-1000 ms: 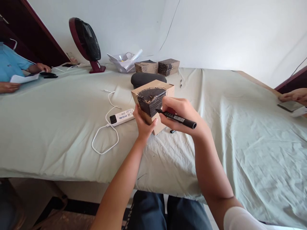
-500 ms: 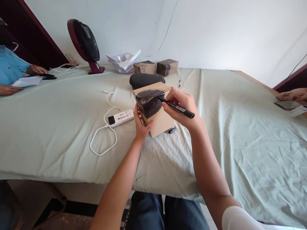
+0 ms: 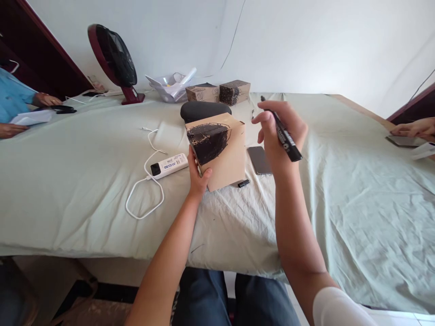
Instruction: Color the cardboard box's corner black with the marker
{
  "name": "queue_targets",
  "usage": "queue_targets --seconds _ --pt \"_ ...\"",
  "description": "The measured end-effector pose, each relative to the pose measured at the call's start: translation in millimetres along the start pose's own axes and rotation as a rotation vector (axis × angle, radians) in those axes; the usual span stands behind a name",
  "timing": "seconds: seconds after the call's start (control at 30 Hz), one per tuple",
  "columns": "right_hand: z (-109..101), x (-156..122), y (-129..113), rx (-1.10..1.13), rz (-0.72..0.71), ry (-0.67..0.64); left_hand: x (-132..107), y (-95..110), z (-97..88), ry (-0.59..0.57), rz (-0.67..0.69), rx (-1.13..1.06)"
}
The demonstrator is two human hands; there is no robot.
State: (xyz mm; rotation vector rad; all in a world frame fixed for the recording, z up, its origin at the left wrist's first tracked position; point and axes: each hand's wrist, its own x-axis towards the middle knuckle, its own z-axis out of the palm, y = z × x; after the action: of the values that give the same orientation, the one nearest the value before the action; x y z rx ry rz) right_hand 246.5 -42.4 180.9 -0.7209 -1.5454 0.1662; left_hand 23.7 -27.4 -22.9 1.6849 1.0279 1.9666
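A small cardboard box (image 3: 226,158) with a corner inked black stands tilted on the green cloth. My left hand (image 3: 197,174) grips its near left edge, thumb on the front face. My right hand (image 3: 280,136) is lifted to the right of the box and holds a black marker (image 3: 282,134), tip pointing up and away, off the cardboard. The marker's cap (image 3: 243,183) lies on the cloth at the box's foot. A phone (image 3: 258,159) lies flat just right of the box.
A white power strip (image 3: 169,165) with a looped cord lies left of the box. Behind are a black pad (image 3: 204,110), two more inked boxes (image 3: 217,93), a plastic bag, a red fan (image 3: 113,56). Other people's hands rest at far left and right edges.
My right hand has lifted the marker off the box and swung it up and to the right, uncovering the phone. My left hand keeps its hold on the box.
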Motion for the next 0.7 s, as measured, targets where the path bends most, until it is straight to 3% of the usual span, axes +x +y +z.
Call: queue_targets --seconds 0.1,0.2,0.23,0.3,0.4,0.47,0.57,0.7 --pt "0.5 -15.8 7.6 0.069 0.056 0.081 2.9 -2.7 -1.1 0.007 0.060 0.041" --pt "-2.6 -58.8 30.5 0.018 0.125 0.141 7.0 -6.6 -2.0 0.021 0.115 0.069" --pt "-5.7 -77.1 41.2 -0.031 0.121 0.105 8.2 -8.3 -2.4 0.019 0.124 0.069" --pt "-13.7 -112.2 63.9 -0.183 0.157 -0.090 9.9 -11.8 -3.5 -0.012 0.111 0.060" --pt "-23.6 -145.3 90.0 -0.370 0.223 -0.551 10.8 -16.2 -4.6 -0.062 0.030 0.020" --pt "-25.9 -151.5 96.7 -0.402 0.214 -0.749 11.0 -18.7 -4.0 -0.064 -0.027 -0.014" --pt "-26.3 -148.2 94.6 -0.375 0.168 -0.824 11.2 -22.0 -1.7 -0.044 -0.080 -0.046" --pt "-27.7 -144.4 86.9 -0.331 0.176 -0.689 11.3 -23.2 0.6 -0.061 -0.107 -0.050"
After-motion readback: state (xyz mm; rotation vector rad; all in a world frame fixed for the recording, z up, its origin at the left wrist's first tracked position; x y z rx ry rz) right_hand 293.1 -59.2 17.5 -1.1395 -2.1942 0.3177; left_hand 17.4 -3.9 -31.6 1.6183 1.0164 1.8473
